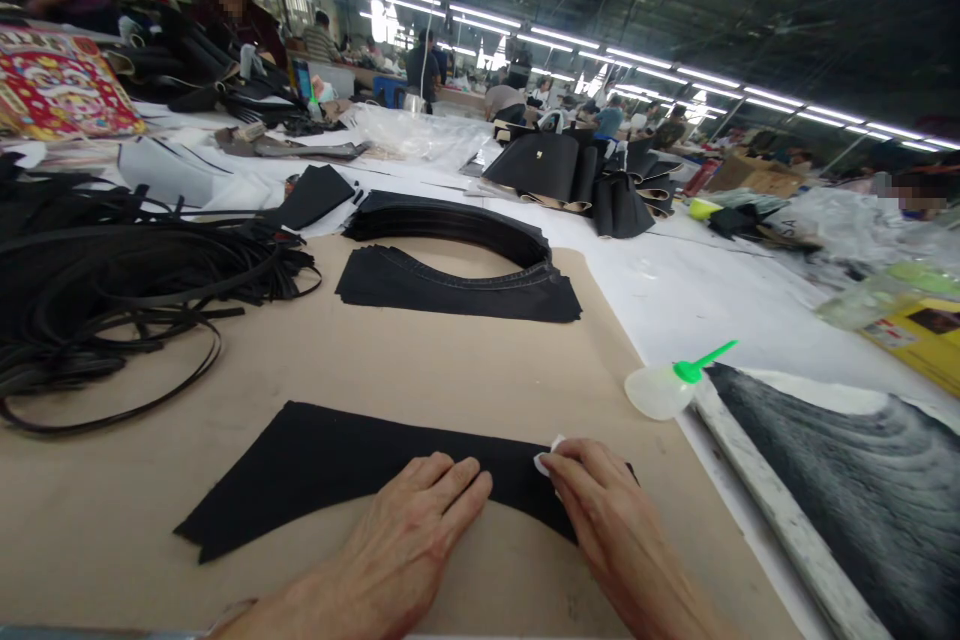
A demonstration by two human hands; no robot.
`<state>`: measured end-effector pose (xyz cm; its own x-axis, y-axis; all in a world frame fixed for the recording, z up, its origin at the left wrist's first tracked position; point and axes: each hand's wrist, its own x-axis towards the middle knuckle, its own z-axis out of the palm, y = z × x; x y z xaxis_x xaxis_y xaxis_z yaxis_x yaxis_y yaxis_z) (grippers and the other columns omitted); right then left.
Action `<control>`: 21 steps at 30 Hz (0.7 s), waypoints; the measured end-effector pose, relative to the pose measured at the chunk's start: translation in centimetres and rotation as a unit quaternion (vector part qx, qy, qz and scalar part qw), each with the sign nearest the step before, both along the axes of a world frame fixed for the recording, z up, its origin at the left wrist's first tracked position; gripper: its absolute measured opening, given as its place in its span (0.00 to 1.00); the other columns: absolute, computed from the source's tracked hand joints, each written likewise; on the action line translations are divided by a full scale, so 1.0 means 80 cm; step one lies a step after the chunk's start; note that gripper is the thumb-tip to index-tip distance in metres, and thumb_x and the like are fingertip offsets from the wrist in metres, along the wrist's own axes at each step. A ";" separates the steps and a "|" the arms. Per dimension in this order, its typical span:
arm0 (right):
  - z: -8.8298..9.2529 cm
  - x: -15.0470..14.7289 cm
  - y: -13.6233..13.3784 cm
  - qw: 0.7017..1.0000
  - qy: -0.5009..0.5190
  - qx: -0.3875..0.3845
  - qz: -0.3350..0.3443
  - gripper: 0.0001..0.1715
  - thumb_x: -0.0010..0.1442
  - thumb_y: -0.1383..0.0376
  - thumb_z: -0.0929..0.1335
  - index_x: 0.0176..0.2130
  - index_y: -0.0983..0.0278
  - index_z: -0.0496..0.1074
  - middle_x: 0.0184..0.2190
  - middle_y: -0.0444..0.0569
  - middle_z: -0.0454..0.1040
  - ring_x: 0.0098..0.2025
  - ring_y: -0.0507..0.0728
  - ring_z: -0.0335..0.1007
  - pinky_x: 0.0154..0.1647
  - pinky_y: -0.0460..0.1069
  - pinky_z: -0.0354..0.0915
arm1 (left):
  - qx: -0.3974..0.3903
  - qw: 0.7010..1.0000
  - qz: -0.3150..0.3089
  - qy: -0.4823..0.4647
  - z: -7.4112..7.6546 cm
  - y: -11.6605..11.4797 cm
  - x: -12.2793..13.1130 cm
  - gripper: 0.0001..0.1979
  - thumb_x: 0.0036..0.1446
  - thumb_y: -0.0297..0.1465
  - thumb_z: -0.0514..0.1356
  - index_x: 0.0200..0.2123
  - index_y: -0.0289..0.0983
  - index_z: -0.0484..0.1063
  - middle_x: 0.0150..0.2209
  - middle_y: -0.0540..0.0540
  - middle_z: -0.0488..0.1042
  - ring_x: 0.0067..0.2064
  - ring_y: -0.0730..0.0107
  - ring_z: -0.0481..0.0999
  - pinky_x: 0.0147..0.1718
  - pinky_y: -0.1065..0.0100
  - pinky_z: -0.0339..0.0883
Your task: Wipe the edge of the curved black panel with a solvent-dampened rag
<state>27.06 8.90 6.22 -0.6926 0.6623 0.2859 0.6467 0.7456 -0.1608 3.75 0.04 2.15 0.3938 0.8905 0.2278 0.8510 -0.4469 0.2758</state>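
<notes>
Black piece (315, 460) lies flat on board (450, 370), lower centre. Left hand (420, 520) open, palm down, fingers on piece's lower edge. Right hand (600, 500) at piece's right end, fingers gripping white scrap (546, 460) against it. Bottle (660, 388) near, upper right of hands.

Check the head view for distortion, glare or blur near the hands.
Head view: wide-angle distortion bows the tan work board and the white ceiling light strips; the left hand and right hand on the curved black fabric piece are sharp and evenly lit; the right edge is blurred.
</notes>
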 end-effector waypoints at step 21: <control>0.016 -0.032 0.016 0.961 -0.171 -0.145 -0.162 0.12 0.66 0.71 0.60 0.35 0.65 0.71 0.33 0.53 0.74 0.38 0.63 0.71 0.41 0.56 0.60 | -0.038 0.999 -0.003 0.013 -0.007 -0.003 -0.003 0.35 0.56 0.18 0.49 0.66 0.42 0.53 0.66 0.49 0.60 0.59 0.59 0.64 0.58 0.58 0.59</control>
